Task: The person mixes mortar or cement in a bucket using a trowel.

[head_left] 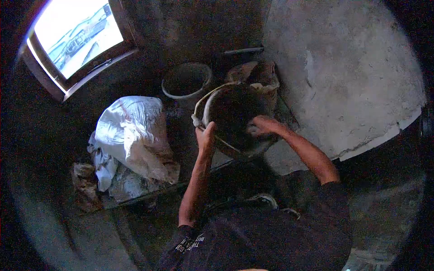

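A round bucket (207, 108) with a pale rim stands in front of me, its inside very dark. A thin pale handle (202, 100), with a light knot-like lump at its left end, curves around the bucket's far left side. My left hand (207, 135) grips the near left rim, thumb up, just below that lump. Over the right part of the bucket's opening reaches my right hand (261, 125); its fingers are blurred and partly lost in the dark. What the bucket contains is too dark to make out.
Behind it sits another round container (186, 95), with brownish sacks (266, 74) at the back right. White sacks (135, 135) are heaped on the left. A bright window (79, 38) is at upper left, and a rough grey wall (343, 77) rises on the right.
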A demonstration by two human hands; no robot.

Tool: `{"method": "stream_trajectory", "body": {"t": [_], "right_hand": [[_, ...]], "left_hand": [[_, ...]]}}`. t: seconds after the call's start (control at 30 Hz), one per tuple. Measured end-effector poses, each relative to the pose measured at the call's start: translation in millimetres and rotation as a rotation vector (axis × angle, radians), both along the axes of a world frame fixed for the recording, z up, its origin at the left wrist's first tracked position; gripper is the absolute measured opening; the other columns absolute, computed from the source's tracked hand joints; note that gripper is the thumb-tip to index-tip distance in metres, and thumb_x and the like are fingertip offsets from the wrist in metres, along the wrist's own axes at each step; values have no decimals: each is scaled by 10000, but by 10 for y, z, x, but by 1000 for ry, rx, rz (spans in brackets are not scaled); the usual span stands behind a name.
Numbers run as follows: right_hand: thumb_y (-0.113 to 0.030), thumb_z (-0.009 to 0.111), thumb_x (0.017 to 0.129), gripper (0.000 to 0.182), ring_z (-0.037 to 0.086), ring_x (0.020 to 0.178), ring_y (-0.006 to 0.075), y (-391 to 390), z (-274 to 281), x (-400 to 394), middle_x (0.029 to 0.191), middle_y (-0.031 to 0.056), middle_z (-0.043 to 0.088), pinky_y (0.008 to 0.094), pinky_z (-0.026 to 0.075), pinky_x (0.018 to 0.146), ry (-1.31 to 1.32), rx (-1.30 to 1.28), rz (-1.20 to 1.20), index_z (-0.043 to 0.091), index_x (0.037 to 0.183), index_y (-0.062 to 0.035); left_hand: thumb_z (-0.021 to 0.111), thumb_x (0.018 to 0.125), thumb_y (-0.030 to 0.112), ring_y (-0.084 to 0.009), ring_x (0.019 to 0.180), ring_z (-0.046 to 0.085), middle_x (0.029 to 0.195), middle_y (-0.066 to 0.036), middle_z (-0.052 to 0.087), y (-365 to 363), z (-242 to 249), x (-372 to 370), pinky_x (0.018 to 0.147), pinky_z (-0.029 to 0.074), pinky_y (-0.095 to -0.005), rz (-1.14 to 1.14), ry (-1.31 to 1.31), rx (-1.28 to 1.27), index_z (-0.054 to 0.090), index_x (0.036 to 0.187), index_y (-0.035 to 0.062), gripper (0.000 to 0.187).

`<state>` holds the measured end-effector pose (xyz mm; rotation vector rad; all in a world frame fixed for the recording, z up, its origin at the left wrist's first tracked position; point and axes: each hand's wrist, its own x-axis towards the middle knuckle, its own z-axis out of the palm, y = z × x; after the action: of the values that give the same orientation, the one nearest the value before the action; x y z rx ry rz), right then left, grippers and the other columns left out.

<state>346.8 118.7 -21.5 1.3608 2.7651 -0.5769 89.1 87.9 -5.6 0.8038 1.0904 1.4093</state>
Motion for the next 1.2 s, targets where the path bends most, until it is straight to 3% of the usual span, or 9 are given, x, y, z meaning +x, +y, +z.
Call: {"method": "stream_trajectory", "body": {"t": [0.43,0.57,0.67,0.77,0.83,0.97,1.07,1.13,1.2], "right_hand": [[-136,418,677,133,498,665,235,-264,613,-153,760,93,477,347,408,559,-386,857,-98,519,739,-76],[-131,434,663,105,493,659,234,-252,571,-168,732,86,482,344,399,567,-435,801,-122,520,702,-85],[-126,442,648,105,487,651,240,-265,564,-90,692,94,472,341,391,561,-369,704,-63,519,710,-89],[-123,480,610,106,483,653,258,-243,570,-84,691,111,474,342,389,553,56,859,102,509,704,-82],[-94,501,586,101,478,642,267,-202,764,-182,700,124,477,342,382,518,-338,486,39,493,682,-63],[-111,522,585,119,486,635,269,92,326,52,670,115,486,352,376,506,-454,245,23,478,680,-54],[-196,533,614,176,501,620,257,73,55,231,629,107,493,350,380,508,-40,444,72,475,675,-41],[-293,562,604,287,510,618,251,-7,43,236,638,113,510,346,390,528,656,-502,-563,489,717,-40],[-301,563,606,310,506,613,265,103,-277,306,644,131,510,344,391,530,354,-179,-301,497,740,-30]], "left_hand": [[570,617,192,-152,686,432,818,-78,440,26,-19,-4,623,349,-272,-58,23,-6,355,946,-27,451],[575,609,206,-153,688,430,819,-84,441,-3,59,34,618,348,-271,-10,66,-47,365,940,-40,464],[577,604,220,-152,693,431,804,-87,445,77,-27,-6,602,350,-267,-49,112,-64,374,929,-49,469],[576,600,233,-155,688,431,800,-96,450,78,-1,-16,596,354,-265,-75,157,25,377,923,-58,478],[577,600,236,-161,688,433,808,-101,450,49,111,-32,601,356,-269,-112,171,-13,371,927,-63,488],[581,601,241,-173,699,437,821,-111,455,-24,170,40,624,361,-275,14,257,-61,368,932,-73,503],[583,603,242,-183,738,441,842,-122,453,47,73,24,653,359,-277,-36,235,-33,362,945,-75,516],[584,604,241,-186,747,441,848,-122,454,31,68,46,661,356,-276,-3,200,-12,363,947,-72,515],[585,605,241,-188,756,441,853,-123,455,22,78,43,669,354,-275,28,167,10,364,949,-69,513]]}}
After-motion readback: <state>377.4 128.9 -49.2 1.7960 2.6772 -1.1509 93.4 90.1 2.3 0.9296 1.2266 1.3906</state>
